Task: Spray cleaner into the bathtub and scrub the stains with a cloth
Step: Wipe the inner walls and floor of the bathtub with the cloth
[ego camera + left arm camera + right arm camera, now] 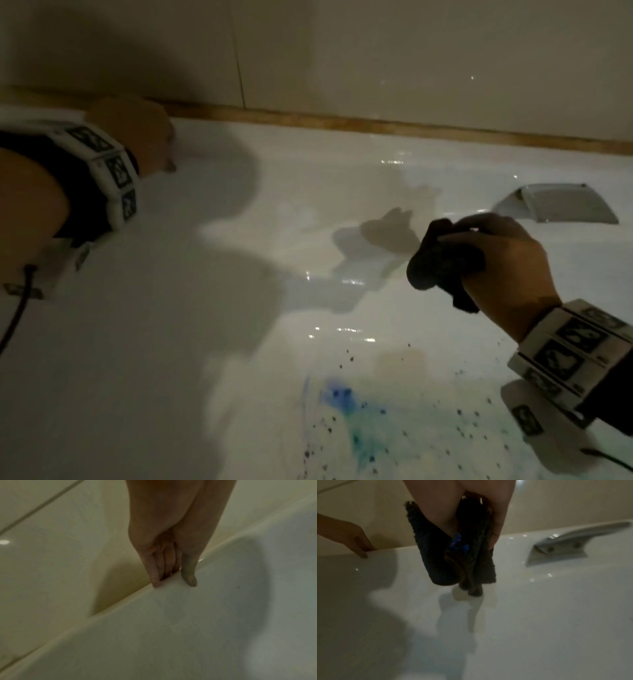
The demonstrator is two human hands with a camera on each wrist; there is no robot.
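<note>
In the head view my right hand (496,253) grips a bunched dark cloth (442,263) in the air above the white bathtub's (164,342) floor. The right wrist view shows the cloth (436,561) hanging from the fist, with blue marks on one fold. A blue-green smear (342,404) and several dark specks (459,411) stain the tub floor below and nearer than the cloth. My left hand (137,137) holds the tub's far rim (223,563), fingers (155,574) down behind it and thumb (189,574) on the inner side. No spray bottle is in view.
A metal grab handle (561,205) is fixed to the tub's far wall at the right, just beyond my right hand. Beige wall tiles (376,51) rise behind a brown strip (376,125) along the rim. The light is dim, with large shadows on the tub's left side.
</note>
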